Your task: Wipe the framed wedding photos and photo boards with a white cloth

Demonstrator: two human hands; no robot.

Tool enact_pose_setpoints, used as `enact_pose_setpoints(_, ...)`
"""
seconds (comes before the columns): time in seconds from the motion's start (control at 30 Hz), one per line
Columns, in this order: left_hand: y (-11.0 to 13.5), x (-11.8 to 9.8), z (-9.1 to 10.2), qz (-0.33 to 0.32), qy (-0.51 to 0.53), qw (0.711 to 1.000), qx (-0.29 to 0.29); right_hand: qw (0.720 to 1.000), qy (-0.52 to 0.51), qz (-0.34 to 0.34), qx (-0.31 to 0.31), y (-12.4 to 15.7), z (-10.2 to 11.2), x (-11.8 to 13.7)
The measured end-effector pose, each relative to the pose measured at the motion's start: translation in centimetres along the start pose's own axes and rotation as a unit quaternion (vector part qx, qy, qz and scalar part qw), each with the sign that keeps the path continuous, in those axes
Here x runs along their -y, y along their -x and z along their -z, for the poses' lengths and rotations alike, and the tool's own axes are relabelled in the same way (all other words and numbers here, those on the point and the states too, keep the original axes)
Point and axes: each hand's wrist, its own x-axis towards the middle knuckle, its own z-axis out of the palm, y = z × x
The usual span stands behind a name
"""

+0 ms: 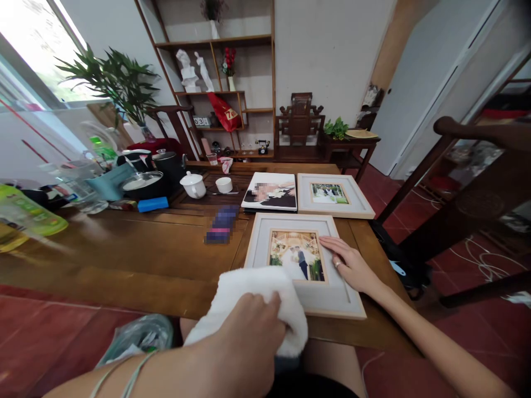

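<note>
A white cloth (pixel 244 284) is bunched under my left hand (pixel 253 329), whose fingers are closed on it. The cloth covers the lower left corner of a pale wooden picture frame (pixel 271 221) lying flat on the table. Inside that frame is a photo (pixel 296 255) of a couple in wedding clothes. My right hand (pixel 350 264) rests on the frame's right side, fingers stretched out and tips at the photo's edge. A ring shows on one finger. Behind lie a second framed photo (pixel 327 178) and a white-edged photo print or album (pixel 269 190).
On the wooden table (pixel 166 243) sit a blurred dark item (pixel 221 224), a lidded white cup (pixel 193 185), a small white bowl (pixel 224 184), a blue box (pixel 153 204) and a green pouch (pixel 29 213). A lined bin (pixel 141 337) stands below; a chair (pixel 468 204) is at right.
</note>
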Motion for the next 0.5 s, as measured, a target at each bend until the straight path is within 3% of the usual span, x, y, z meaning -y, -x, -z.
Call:
enact_pose_setpoints(0.07, 0.6, -0.8, -0.2, -0.002, 0.022, 0.999, 0.024, 1.000, 0.000, -0.002, 0.002, 0.0, 0.0, 0.1)
enact_pose_setpoints(0.2, -1.8, 0.2, -2.3, 0.072, -0.019, 0.995, -0.062, 1.000, 0.001, 0.000, 0.001, 0.0, 0.0, 0.0)
enact_pose_setpoints(0.33, -6.3, 4.2, -3.6, 0.152, -0.083, 0.974, -0.145, 1.000, -0.006, 0.003, -0.006, 0.1, -0.1, -0.2)
enact_pose_setpoints(0.5, -10.6, 9.1, -2.1, 0.207, -0.110, 0.937, -0.261, 1.000, -0.015, 0.002, -0.006, 0.1, -0.1, -0.2)
